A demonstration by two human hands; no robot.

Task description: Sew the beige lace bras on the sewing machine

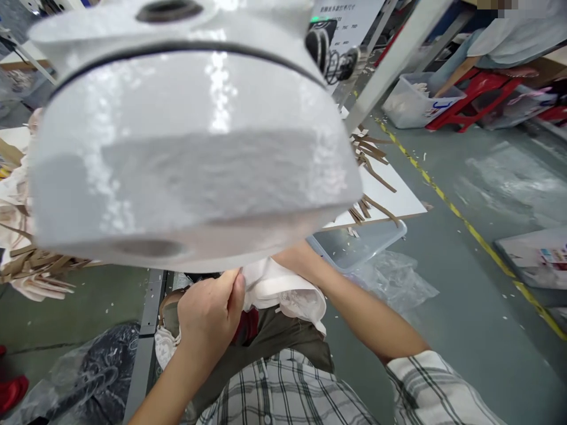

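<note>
A large, glossy white machine head (208, 141), apparently a sewing machine, fills the upper middle and hides the working spot beneath it. My left hand (210, 307) is closed just under its lower edge, thumb against the fingers, pinching the pale fabric of a white bra (305, 298). The bra's moulded cup and band hang towards my lap. My right hand (295, 260) reaches under the machine head behind the bra; its fingers are hidden, so its grip does not show. Left of my left hand, a brown strap and white lace (166, 345) hang down.
Brown straps (374, 203) lie on the white tabletop (398, 189) at right, above a clear plastic bin (363, 248). More straps and pale fabric pile up (35, 265) at left. A co-worker's arm (456, 77) reaches into a white bin (420, 103) near a red stool (482, 94).
</note>
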